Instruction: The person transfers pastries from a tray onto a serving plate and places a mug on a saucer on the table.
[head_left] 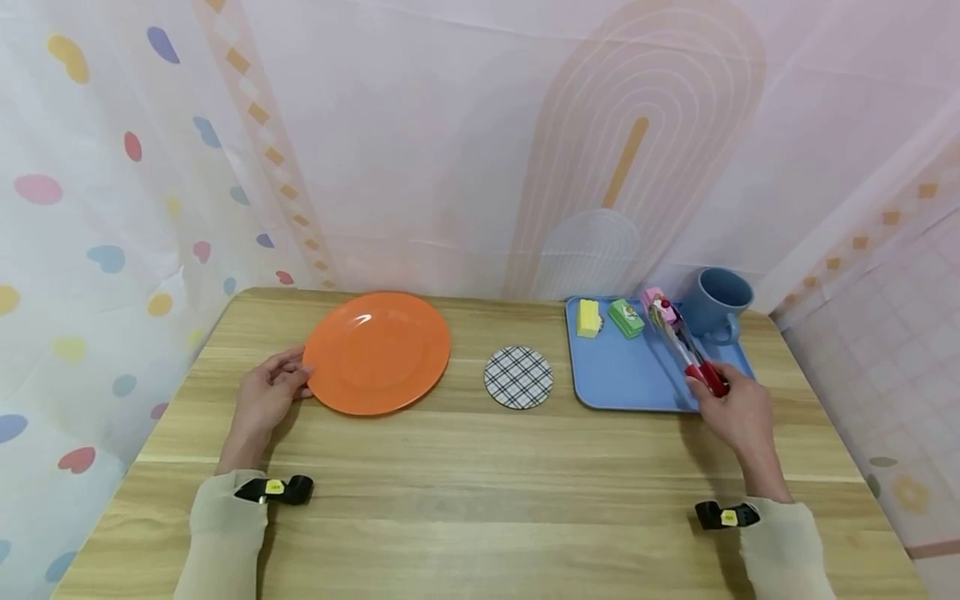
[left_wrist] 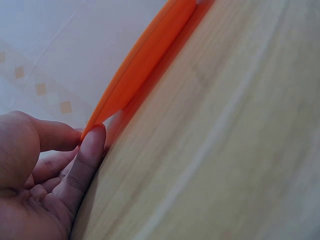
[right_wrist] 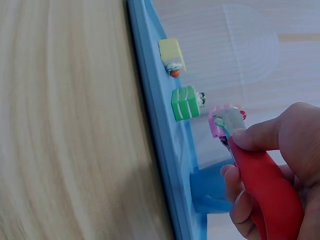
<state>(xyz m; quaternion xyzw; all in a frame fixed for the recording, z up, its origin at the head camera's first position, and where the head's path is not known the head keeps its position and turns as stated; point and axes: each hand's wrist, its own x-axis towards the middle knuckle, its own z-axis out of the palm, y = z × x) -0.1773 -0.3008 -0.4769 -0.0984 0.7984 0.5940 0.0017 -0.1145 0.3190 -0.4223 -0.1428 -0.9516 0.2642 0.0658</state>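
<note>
Findings: blue rectangular tray (head_left: 618,371)

Right hand (head_left: 737,410) grips red-handled metal tongs (right_wrist: 265,185), tips at the pink block-shaped toy cake (head_left: 651,297), tray's far side; presumably light, best held by its flanks. Left hand (head_left: 264,398) pinches the round orange plate (head_left: 378,354), left of tray.

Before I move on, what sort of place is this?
Likely a staged tabletop setup, perhaps for play: pastel printed cloth-like sheets hang behind and beside a wood-grain table, and a green toy-like cake slice sits on a blue rectangular tray.

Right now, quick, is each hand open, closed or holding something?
Left hand: holding the plate by its edge.
Right hand: holding the tongs, pink cake at their tips.
</note>
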